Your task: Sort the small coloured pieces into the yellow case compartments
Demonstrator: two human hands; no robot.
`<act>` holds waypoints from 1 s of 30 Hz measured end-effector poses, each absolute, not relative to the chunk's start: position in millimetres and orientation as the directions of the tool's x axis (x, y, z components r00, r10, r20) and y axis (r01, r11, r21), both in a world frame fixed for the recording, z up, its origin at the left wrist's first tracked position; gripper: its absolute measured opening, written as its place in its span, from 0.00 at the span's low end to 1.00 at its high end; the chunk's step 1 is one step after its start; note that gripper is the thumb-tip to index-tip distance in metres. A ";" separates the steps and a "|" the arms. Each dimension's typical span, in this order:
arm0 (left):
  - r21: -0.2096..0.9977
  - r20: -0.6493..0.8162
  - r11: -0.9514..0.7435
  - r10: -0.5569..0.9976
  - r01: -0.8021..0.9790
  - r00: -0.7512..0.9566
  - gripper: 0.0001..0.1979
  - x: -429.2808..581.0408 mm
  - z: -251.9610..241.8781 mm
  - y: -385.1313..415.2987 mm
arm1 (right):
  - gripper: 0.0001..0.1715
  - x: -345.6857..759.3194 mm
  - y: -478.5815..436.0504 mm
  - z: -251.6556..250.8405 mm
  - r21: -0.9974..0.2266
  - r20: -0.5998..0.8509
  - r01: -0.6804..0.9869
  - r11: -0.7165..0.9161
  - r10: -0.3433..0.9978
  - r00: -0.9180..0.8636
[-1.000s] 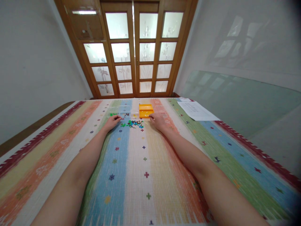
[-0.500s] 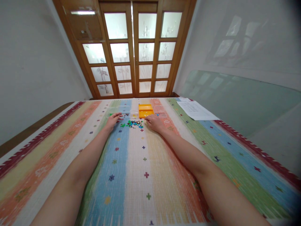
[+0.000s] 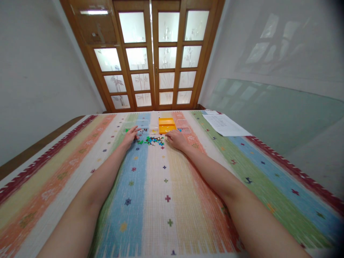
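Note:
A heap of small green, blue, dark and brown pieces (image 3: 153,140) lies on the striped tablecloth between my hands. My left hand (image 3: 131,135) is at the left end of the heap, by a clear plastic box (image 3: 143,123); its fingers are apart and nothing shows in them. My right hand (image 3: 175,138) rests on the cloth right of the heap, just in front of a yellow box (image 3: 167,121). Its fingers are curled together, and what they hold, if anything, is too small to make out.
Another clear box (image 3: 184,123) with blue pieces stands right of the yellow one. A smaller clear container (image 3: 154,126) with yellow bits sits left of it. Printed paper sheets (image 3: 225,125) lie at the table's right edge. Beyond the table are wooden glazed doors (image 3: 153,79).
The fingers of my left hand have spread, the upper ones lifting a little. My right hand stays in nearly the same place. The view has shifted slightly.

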State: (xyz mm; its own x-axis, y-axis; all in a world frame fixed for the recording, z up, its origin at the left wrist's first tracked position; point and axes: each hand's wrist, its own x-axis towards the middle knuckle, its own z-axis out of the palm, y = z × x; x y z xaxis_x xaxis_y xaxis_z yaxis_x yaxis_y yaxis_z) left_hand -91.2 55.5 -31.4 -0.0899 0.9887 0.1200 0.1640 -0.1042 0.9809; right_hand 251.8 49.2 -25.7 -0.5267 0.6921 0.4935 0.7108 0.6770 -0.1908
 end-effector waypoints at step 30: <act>0.551 0.217 -0.488 0.867 0.677 0.449 0.16 -127.2 -9.2 39.5 | 0.14 254.1 44.7 -20.0 -0.201 0.453 0.725 0.659 0.719 -0.527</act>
State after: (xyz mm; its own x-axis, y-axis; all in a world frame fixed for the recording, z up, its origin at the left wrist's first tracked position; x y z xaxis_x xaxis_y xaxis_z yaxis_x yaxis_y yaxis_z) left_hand -127.2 39.5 -9.2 0.4486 0.8671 0.2167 0.6771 -0.4879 0.5509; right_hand 254.1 44.7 -20.0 -0.5271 0.7188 0.4533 0.7250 0.6587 -0.2013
